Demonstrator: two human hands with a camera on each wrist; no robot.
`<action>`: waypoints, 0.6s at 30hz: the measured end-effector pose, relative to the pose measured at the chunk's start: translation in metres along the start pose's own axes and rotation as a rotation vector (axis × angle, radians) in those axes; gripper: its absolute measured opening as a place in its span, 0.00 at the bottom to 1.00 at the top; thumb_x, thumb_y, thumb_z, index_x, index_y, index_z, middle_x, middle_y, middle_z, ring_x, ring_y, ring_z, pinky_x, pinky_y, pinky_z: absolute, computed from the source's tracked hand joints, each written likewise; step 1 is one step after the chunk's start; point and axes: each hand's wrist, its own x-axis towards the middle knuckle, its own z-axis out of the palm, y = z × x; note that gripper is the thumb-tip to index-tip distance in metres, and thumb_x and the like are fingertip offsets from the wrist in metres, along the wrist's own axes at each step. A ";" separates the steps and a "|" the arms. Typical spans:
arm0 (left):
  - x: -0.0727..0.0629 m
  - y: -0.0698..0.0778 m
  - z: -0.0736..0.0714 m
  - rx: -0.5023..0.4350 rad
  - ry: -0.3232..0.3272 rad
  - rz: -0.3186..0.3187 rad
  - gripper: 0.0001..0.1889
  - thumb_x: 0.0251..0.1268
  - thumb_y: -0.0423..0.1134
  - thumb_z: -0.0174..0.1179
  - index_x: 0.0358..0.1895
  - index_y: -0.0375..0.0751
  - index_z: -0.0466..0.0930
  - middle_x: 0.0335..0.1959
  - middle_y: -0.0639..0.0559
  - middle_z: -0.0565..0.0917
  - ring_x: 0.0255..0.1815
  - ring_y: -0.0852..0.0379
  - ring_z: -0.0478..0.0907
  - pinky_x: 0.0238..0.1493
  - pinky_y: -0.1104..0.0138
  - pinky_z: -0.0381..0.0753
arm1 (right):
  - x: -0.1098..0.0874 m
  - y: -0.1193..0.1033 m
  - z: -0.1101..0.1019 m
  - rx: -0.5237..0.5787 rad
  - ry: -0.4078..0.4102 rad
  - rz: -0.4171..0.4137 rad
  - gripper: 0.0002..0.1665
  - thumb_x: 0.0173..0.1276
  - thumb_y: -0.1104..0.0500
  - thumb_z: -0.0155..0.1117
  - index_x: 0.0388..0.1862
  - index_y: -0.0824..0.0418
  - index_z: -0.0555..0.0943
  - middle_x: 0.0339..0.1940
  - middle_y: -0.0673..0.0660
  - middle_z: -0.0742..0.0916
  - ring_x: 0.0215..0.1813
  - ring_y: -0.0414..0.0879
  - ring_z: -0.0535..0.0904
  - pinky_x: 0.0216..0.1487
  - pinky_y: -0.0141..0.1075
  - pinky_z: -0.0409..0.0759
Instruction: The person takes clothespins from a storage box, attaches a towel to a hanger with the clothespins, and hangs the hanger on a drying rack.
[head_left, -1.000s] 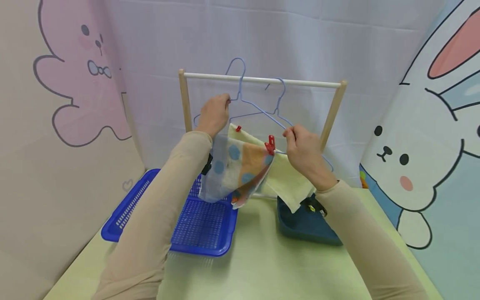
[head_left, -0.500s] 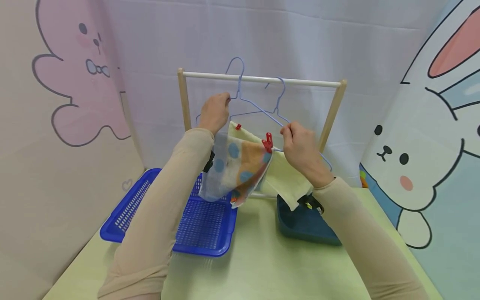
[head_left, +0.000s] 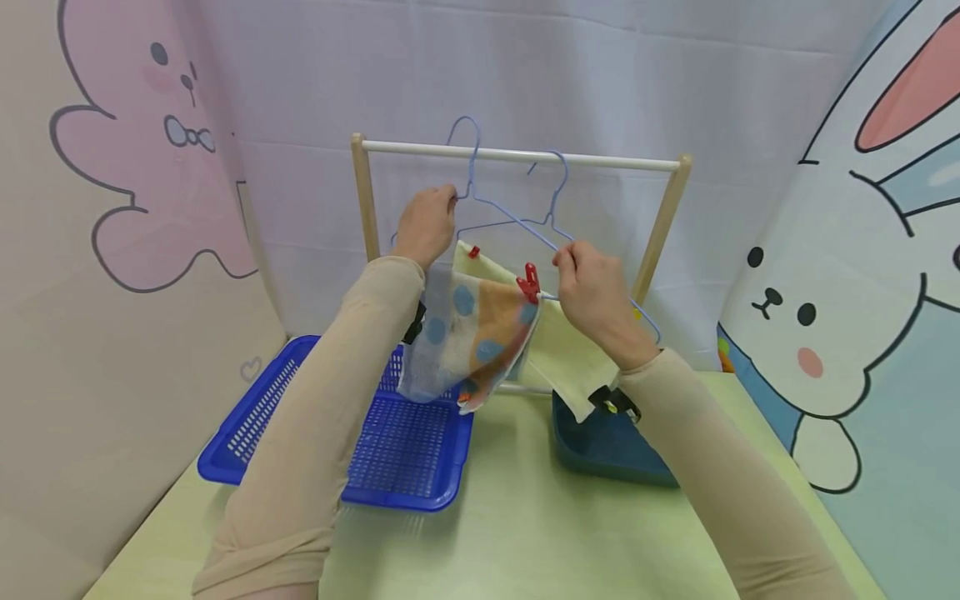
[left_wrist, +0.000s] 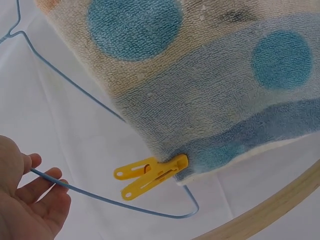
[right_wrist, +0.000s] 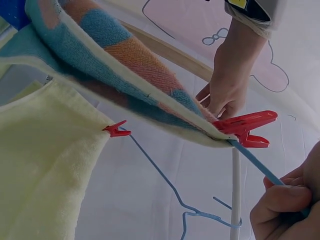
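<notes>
A blue wire hanger (head_left: 516, 220) has its hook over the rail. My left hand (head_left: 426, 225) grips its left side, and my right hand (head_left: 596, 292) grips the right side. From the hanger's lower bar hangs a patterned towel (head_left: 487, 333) with blue dots. A red clothespin (head_left: 528, 283) pinches the towel at one corner; in the left wrist view a yellow clothespin (left_wrist: 170, 167) pinches the other. Behind it, a second blue hanger (head_left: 556, 192) hangs on the rail with a pale yellow cloth (head_left: 573, 346), pinned by a small red clothespin (right_wrist: 117, 130).
The rack's white rail (head_left: 517, 156) runs between two wooden posts. On the table (head_left: 525, 533), a blue perforated basket (head_left: 442, 496) stands at the left, partly behind my left sleeve. A dark teal bin (head_left: 615, 462) sits below the cloth at the right.
The held hanger, with its towel and red clothespin, has shifted slightly left, and my right hand has moved a little left and up with it. Both hands keep their hold.
</notes>
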 end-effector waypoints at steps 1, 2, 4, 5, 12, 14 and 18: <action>0.000 0.000 0.000 0.001 -0.003 0.002 0.15 0.77 0.39 0.41 0.55 0.38 0.75 0.45 0.43 0.80 0.45 0.47 0.76 0.47 0.57 0.73 | 0.000 0.000 0.001 0.000 0.001 -0.002 0.15 0.74 0.63 0.46 0.34 0.69 0.79 0.21 0.59 0.77 0.21 0.51 0.70 0.24 0.39 0.66; -0.001 -0.001 0.000 0.003 -0.004 0.003 0.15 0.77 0.40 0.41 0.54 0.38 0.75 0.44 0.43 0.79 0.44 0.47 0.76 0.46 0.58 0.73 | 0.000 -0.001 0.001 0.002 -0.001 -0.001 0.15 0.74 0.63 0.46 0.34 0.69 0.78 0.21 0.59 0.77 0.21 0.51 0.70 0.24 0.39 0.65; -0.003 -0.001 0.001 0.009 -0.011 -0.001 0.15 0.77 0.40 0.41 0.54 0.38 0.75 0.43 0.43 0.79 0.43 0.47 0.76 0.44 0.58 0.73 | 0.000 -0.001 0.003 0.004 -0.003 0.002 0.14 0.73 0.63 0.47 0.34 0.68 0.78 0.21 0.59 0.77 0.21 0.50 0.69 0.23 0.39 0.65; -0.003 -0.002 0.001 0.013 -0.015 -0.004 0.15 0.77 0.40 0.41 0.53 0.38 0.75 0.42 0.43 0.79 0.42 0.47 0.75 0.44 0.58 0.73 | -0.001 0.000 0.004 0.007 -0.009 0.007 0.14 0.74 0.63 0.47 0.34 0.68 0.78 0.20 0.58 0.76 0.21 0.50 0.69 0.23 0.39 0.65; -0.007 -0.005 0.004 0.031 -0.041 -0.012 0.15 0.77 0.39 0.40 0.53 0.38 0.75 0.43 0.43 0.78 0.42 0.48 0.75 0.44 0.58 0.73 | -0.004 0.001 0.008 0.019 -0.056 0.035 0.15 0.75 0.62 0.45 0.36 0.68 0.78 0.19 0.57 0.75 0.18 0.48 0.66 0.21 0.38 0.64; -0.008 -0.006 0.004 0.029 -0.040 -0.010 0.14 0.77 0.39 0.41 0.53 0.38 0.75 0.43 0.43 0.78 0.43 0.48 0.75 0.45 0.58 0.73 | -0.005 0.001 0.008 0.028 -0.064 0.036 0.15 0.75 0.61 0.44 0.36 0.68 0.77 0.19 0.58 0.76 0.18 0.48 0.66 0.21 0.38 0.65; -0.010 -0.008 0.006 0.021 -0.033 -0.007 0.14 0.77 0.39 0.41 0.52 0.37 0.75 0.42 0.43 0.78 0.43 0.48 0.75 0.45 0.58 0.73 | -0.007 0.000 0.009 0.037 -0.079 0.038 0.15 0.76 0.60 0.44 0.36 0.68 0.77 0.22 0.58 0.78 0.19 0.49 0.68 0.22 0.39 0.66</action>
